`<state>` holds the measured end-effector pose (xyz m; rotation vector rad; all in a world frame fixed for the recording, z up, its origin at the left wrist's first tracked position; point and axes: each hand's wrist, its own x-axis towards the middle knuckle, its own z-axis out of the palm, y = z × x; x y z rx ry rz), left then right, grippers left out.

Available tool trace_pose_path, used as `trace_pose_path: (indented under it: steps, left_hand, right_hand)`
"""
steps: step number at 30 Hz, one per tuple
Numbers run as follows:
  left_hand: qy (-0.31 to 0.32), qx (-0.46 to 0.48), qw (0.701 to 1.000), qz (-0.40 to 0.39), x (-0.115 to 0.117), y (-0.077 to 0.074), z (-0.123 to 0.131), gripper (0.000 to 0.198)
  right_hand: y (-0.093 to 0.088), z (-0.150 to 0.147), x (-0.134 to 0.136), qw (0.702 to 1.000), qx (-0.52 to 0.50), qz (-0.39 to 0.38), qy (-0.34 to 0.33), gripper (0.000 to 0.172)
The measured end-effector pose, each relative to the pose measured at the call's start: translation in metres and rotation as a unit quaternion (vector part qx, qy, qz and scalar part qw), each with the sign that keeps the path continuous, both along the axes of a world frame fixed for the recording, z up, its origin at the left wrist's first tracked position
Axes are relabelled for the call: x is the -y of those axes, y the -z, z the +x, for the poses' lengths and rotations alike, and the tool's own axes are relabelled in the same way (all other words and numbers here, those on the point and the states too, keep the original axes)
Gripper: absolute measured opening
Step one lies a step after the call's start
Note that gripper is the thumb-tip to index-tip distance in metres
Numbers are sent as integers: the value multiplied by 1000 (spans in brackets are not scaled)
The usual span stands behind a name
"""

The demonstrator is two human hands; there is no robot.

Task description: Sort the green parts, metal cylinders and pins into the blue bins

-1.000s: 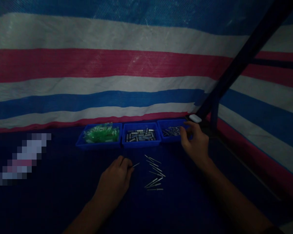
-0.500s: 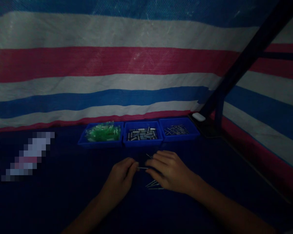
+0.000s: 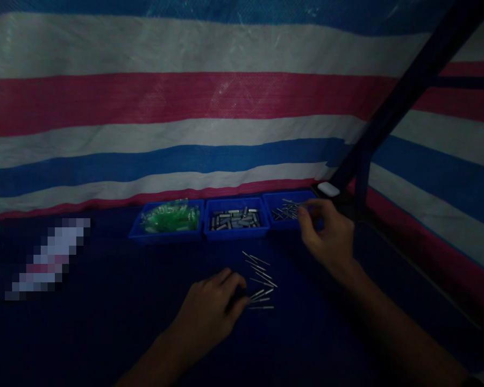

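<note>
Several thin metal pins (image 3: 262,279), each with a thicker end, lie in a loose column on the dark blue table. My left hand (image 3: 212,303) is at the left of this column, thumb and forefinger pinched at the end of a pin. My right hand (image 3: 328,231) reaches over the front right of the right blue bin (image 3: 279,224), which holds more such pins (image 3: 284,211). Its thumb and forefinger close at a pin there; the exact contact is too dark to make out.
Beside that bin stand a middle blue bin (image 3: 236,234) with short metal sleeves and a left blue bin (image 3: 165,237) with green pieces in clear plastic. A white case (image 3: 328,189) lies at the back right. Striped sheeting (image 3: 185,97) hangs behind; a dark post (image 3: 395,107) slants at right.
My hands have parted from the pin they held between them. The right went up and right to the bin; the left moved slightly right and down to the pins on the table.
</note>
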<state>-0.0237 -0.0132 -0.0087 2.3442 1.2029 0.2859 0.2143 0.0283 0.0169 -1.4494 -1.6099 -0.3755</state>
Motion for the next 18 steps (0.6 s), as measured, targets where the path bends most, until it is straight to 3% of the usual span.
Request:
trace_pose_path:
  steps: [2, 4, 8, 12, 15, 18]
  left_hand:
    - [-13, -3, 1000, 1, -2, 2, 0, 15]
    - [-25, -3, 1000, -2, -5, 2, -1, 18]
    - [-31, -5, 999, -15, -8, 1, -2, 18]
    - [-55, -10, 998, -18, -10, 2, -3, 19]
    - [-86, 64, 994, -34, -13, 2, -5, 19]
    - [-103, 156, 981, -58, -15, 1, -6, 21]
  right_hand:
    - [0, 8, -6, 997, -29, -38, 59, 26]
    - [2, 7, -7, 995, -41, -67, 55, 34]
    - [10, -14, 3, 990, -19, -117, -76, 31]
    - [20, -40, 17, 958, 25, -172, -228, 29]
    - [26, -53, 25, 931, 66, -191, -305, 29]
    - [30, -58, 29, 918, 113, -174, -339, 20]
